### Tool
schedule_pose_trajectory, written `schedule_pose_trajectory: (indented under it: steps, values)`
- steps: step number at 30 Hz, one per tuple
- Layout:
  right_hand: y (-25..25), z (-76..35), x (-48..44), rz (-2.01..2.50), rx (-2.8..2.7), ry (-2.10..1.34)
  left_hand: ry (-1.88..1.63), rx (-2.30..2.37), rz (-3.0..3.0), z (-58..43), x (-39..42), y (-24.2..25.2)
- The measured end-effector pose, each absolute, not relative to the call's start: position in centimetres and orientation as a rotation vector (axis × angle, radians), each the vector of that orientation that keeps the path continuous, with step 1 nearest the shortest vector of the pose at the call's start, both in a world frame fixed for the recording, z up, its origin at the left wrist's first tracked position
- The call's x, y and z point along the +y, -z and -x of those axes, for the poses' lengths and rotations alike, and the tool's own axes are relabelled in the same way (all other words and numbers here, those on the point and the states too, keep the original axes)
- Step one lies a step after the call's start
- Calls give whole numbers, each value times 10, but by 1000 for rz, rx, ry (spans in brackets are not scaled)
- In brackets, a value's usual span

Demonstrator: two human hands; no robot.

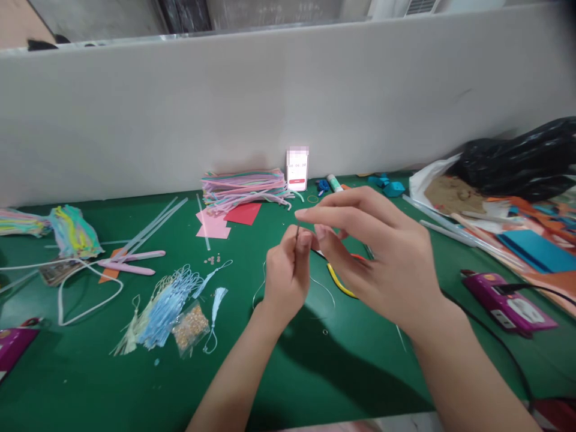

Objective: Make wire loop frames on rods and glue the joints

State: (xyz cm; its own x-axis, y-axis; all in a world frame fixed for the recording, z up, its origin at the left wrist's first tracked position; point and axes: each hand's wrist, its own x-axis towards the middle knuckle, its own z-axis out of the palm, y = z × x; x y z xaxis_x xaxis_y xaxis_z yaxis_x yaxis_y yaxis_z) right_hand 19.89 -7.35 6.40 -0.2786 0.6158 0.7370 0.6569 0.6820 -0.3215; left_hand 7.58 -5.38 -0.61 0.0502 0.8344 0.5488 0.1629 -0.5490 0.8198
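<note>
Rod (296, 240), thin, dark, in left fingers (303, 255); silky blue tassels (165, 309).

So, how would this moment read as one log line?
left hand: pinching thin dark piece | right hand: near its top | blue tassels: on green table

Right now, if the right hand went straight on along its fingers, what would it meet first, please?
Most likely the thin dark piece held upright in the left hand, its top close by the right hand; depth is unclear, so they may touch.
</note>
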Motion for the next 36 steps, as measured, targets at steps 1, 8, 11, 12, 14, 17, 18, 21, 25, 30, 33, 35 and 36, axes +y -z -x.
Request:
schedule_pose_trajectory:
  steps: [1,8,11,12,14,17,18,21,25,30,33,35,36]
  values:
    - [-64,-199,-73,977,-1985,53,-1541,1002,-1772,-76,-54,6]
    - [-65,-200,-73,980,-1992,-54,-1561,984,-1776,-74,-52,11]
    - [-61,-196,-69,1037,-1934,-157,-1585,888,-1794,-74,-50,13]
    - [-60,-195,-68,1056,-1915,-188,-1585,870,-1802,-74,-49,13]
    - [-58,-192,-64,1080,-1876,-237,-1582,875,-1807,-74,-49,12]
    - [-58,-189,-61,1102,-1816,-305,-1581,906,-1784,-75,-49,11]
    - [-59,-188,-60,1102,-1809,-333,-1573,918,-1768,-75,-49,11]
    - [-61,-188,-60,1107,-1799,-408,-1533,943,-1700,-76,-51,12]
    - [-67,-190,-60,1122,-1750,-459,-1531,995,-1639,-79,-53,14]
    - [-81,-193,-56,1093,-1709,-493,-1529,932,-1568,-82,-57,7]
    - [-87,-194,-52,1068,-1703,-561,-1504,931,-1532,-81,-62,1]
    - [-86,-197,-49,1053,-1693,-613,-1448,969,-1505,-79,-67,3]
    - [-85,-199,-47,1049,-1674,-636,-1406,982,-1493,-77,-71,5]
